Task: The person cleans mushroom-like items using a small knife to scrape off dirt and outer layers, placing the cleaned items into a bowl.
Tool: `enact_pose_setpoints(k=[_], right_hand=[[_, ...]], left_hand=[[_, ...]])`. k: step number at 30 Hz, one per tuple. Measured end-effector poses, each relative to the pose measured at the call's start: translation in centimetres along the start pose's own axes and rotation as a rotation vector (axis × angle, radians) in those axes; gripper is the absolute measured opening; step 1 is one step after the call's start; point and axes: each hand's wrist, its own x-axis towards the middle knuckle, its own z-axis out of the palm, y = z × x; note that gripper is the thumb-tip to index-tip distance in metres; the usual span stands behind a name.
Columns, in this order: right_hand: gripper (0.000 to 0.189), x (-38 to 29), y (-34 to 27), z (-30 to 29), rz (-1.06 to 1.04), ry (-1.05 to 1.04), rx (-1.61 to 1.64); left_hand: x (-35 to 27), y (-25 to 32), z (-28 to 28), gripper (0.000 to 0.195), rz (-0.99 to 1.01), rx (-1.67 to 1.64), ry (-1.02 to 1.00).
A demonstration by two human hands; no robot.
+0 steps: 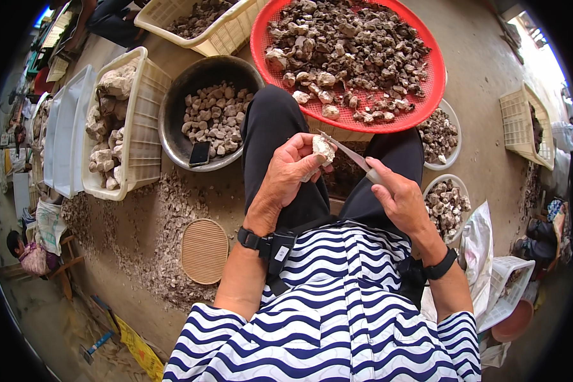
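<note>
My left hand [293, 164] holds a rough whitish lump [323, 149] between thumb and fingers, above the gap between my knees. In my right hand [401, 198] is a knife by its pale handle [374, 176]. Its narrow blade [346, 152] points up and left, with the tip close beside the lump; contact is hard to tell. Beyond my hands, a red mesh tray [410, 120] carries many brown and whitish pieces [348, 43]. Under the tray, a crate partly shows between my legs, holding dark bits [346, 169].
A metal basin [169, 138] at left holds trimmed lumps and a phone [199, 153]. Beside it stands a plastic crate [145, 119] of large lumps. White bowls [454, 150] with pieces stand right of my leg. Peelings [172, 205] and a ribbed mat [204, 250] lie on the floor. Other people [112, 21] sit nearby.
</note>
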Motion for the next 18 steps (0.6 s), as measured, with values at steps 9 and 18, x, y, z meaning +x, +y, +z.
enact_pose_setpoints(k=[9,18], right_hand=[[0.050,-0.1,-1.1,-0.7,0.024,-0.116,0.040],[0.049,0.1,-1.4,-0.1,0.036,-0.092,-0.045]], left_hand=[[0.1,-0.2,-0.1,0.035,0.033,-0.067,-0.012],[0.2,-0.3,-0.1,0.031,0.027,0.027,0.009]])
